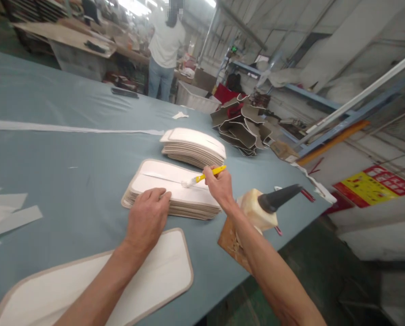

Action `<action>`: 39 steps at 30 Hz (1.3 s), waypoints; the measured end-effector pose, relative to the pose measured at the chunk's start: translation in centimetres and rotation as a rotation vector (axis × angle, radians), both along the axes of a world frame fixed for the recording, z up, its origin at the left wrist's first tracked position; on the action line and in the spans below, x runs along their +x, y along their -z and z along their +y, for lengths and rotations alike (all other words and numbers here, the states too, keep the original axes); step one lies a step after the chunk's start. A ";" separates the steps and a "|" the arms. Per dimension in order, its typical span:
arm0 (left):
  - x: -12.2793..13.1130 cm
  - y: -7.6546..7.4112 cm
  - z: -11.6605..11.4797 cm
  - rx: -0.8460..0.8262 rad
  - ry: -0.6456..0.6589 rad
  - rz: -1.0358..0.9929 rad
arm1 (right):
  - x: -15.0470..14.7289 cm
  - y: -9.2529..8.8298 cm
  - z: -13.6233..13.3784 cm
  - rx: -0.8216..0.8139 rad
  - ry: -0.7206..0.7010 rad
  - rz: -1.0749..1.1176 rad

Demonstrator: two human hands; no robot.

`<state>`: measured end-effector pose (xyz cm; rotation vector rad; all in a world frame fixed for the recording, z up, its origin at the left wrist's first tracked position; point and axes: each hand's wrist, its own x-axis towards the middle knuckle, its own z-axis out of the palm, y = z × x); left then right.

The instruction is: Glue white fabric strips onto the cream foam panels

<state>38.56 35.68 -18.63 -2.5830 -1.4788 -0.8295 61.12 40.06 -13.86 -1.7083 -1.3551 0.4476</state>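
My right hand is closed around a paintbrush with a yellow handle. The bristles touch the white top face of a stack of panels, where a whitish smear shows. These panels have rounded corners and beige edges, and a slit or line runs along the top one. Resting on the stack's near left side is my left hand, fingers laid over the top panel and holding nothing. Below my left forearm lies a larger white panel with a beige border, partly covered by the arm.
Behind is a second panel stack. A cream container with a black nozzle stands right, near a brown board. Dark curved pieces are heaped farther back. White strips lie left; a person stands beyond the table.
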 end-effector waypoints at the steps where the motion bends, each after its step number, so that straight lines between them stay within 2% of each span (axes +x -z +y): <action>1: 0.0 0.0 0.1 0.033 0.006 0.004 | 1.3 -0.1 -0.4 -0.010 0.017 -0.009; 6: 0.2 -0.1 0.2 0.133 0.032 0.032 | 6.8 -0.4 -2.4 -0.030 0.090 -0.066; 11: 0.4 -0.2 0.3 0.143 0.049 0.066 | 9.3 -0.6 -3.9 -0.045 0.136 -0.134; 17: 0.0 -0.7 0.5 0.139 0.099 0.108 | 9.0 -1.2 -4.9 -0.038 0.156 -0.148; 21: -0.4 -1.5 1.7 0.073 0.132 0.194 | 9.3 -0.9 -5.6 -0.005 0.185 -0.094; 24: -0.9 -2.1 3.0 0.020 0.219 0.242 | 9.7 -0.8 -6.6 0.061 0.234 0.021; 30: -1.7 -2.5 5.1 -0.106 0.343 0.220 | 9.1 -1.5 -8.9 0.375 0.350 0.365; 35: -1.9 -3.5 5.6 -0.201 0.366 0.233 | 7.3 -2.7 -10.7 0.411 0.365 0.553; 39: -2.1 -4.6 5.4 -0.102 0.378 0.231 | 6.2 -3.4 -11.8 0.444 0.372 0.660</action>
